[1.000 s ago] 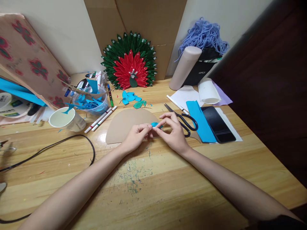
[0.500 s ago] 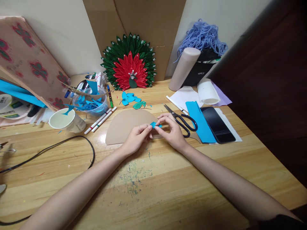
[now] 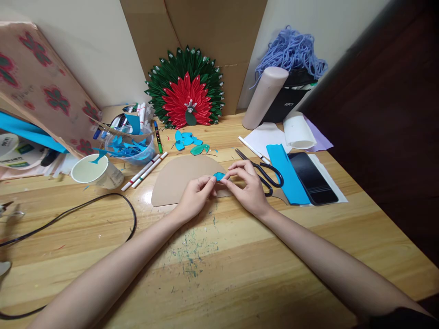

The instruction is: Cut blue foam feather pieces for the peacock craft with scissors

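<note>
Blue paper piece (image 3: 219, 176): pinched between left hand (image 3: 194, 197) and right hand (image 3: 247, 187), fingertips closed on it | held just above brown card semicircle (image 3: 178, 176) | raised slightly, more gathered than a second ago | scissors (image 3: 262, 172) beside right hand, untouched.

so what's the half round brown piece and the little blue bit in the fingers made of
The half-round brown piece looks like thin cardboard: matte, flat, with a clean cut edge. The little blue bit, pinched by the left hand and right hand, looks like soft foam sheet or felt; it bends without creasing, though I can't tell which.
</note>
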Motion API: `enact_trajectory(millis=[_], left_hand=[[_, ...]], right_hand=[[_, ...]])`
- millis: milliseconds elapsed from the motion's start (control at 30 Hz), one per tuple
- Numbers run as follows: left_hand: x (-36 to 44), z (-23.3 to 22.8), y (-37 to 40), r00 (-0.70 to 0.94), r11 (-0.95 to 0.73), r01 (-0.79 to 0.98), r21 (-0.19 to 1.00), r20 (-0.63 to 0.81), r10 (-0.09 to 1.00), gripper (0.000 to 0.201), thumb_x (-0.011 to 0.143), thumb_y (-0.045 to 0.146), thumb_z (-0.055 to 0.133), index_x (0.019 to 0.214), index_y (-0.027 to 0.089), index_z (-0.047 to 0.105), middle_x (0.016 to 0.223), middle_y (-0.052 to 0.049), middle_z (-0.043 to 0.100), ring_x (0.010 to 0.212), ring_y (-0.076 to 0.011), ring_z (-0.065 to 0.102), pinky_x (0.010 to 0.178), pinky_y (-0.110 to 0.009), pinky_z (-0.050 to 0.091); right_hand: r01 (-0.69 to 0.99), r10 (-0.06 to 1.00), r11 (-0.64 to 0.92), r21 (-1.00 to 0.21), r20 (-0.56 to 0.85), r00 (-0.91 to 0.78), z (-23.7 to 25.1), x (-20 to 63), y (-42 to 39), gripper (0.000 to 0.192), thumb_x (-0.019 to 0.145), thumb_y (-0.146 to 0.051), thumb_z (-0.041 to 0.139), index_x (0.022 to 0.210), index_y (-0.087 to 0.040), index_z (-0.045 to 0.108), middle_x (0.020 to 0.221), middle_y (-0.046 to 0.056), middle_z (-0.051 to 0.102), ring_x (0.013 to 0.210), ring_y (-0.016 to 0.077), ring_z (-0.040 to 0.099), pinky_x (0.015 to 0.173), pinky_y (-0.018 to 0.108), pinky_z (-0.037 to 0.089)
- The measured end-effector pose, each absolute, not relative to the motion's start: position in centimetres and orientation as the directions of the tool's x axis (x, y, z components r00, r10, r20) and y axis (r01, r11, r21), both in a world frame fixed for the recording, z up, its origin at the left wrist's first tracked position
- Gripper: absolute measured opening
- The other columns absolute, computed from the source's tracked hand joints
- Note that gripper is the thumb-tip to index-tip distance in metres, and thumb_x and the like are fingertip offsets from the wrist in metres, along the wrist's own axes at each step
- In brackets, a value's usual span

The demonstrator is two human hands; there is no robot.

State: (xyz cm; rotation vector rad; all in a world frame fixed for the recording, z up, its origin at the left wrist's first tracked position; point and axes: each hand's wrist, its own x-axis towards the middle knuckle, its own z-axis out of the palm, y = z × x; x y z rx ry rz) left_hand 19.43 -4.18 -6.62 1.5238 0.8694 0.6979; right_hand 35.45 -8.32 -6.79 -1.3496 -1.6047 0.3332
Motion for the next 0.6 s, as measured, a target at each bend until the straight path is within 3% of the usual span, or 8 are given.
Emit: enact_trajectory(millis=[233, 367, 433, 600], left_hand=[[19.39, -6.62, -4.26, 0.538, -0.113, 0.143, 0.983, 0.018, 0.843, 0.04, 0.088, 0.039, 0.045, 0.057, 0.015, 0.052, 0.061, 0.002, 0.051, 0.057, -0.0094, 0.045, 0.057, -0.022, 0.035], [19.31, -6.69, -4.18, 0.514, -0.109, 0.141, 0.984, 0.021, 0.858, 0.039, 0.088, 0.041, 0.045, 0.06, 0.015, 0.054, 0.057, 0.002, 0.051, 0.054, -0.0088, 0.045, 0.054, -0.021, 0.035], [19.29, -6.77, -4.13, 0.502, -0.097, 0.133, 0.986, 0.017, 0.865, 0.037, 0.088, 0.042, 0.045, 0.063, 0.015, 0.056, 0.055, 0.003, 0.051, 0.053, -0.0087, 0.045, 0.054, -0.02, 0.035], [19.34, -6.77, -4.19, 0.483, -0.068, 0.119, 0.991, 0.003, 0.876, 0.033, 0.088, 0.041, 0.047, 0.071, 0.015, 0.059, 0.055, 0.003, 0.052, 0.052, -0.0085, 0.047, 0.054, -0.02, 0.037]], right_hand=[[0.579, 0.877, 0.282, -0.765, 0.451, 0.168, -6.9, 35.39, -8.36, 0.007, 0.076, -0.023, 0.067, 0.074, -0.02, 0.061, 0.094, 0.004, 0.053, 0.096, 0.0201, 0.055, 0.087, 0.038, 0.045], [0.36, 0.93, 0.199, -0.912, 0.292, 0.225, -7.37, 35.27, -8.29, 0.02, 0.075, -0.029, 0.068, 0.091, -0.021, 0.059, 0.097, 0.004, 0.06, 0.077, 0.0156, 0.058, 0.063, 0.028, 0.05], [0.281, 0.95, 0.162, -0.946, 0.227, 0.216, -7.56, 35.22, -8.24, 0.023, 0.075, -0.031, 0.068, 0.093, -0.021, 0.059, 0.091, 0.004, 0.062, 0.07, 0.0138, 0.057, 0.058, 0.026, 0.049], [0.264, 0.957, 0.145, -0.953, 0.203, 0.206, -7.64, 35.28, -8.16, 0.016, 0.074, -0.03, 0.069, 0.084, -0.02, 0.062, 0.076, 0.001, 0.061, 0.066, 0.0128, 0.056, 0.06, 0.026, 0.047]])
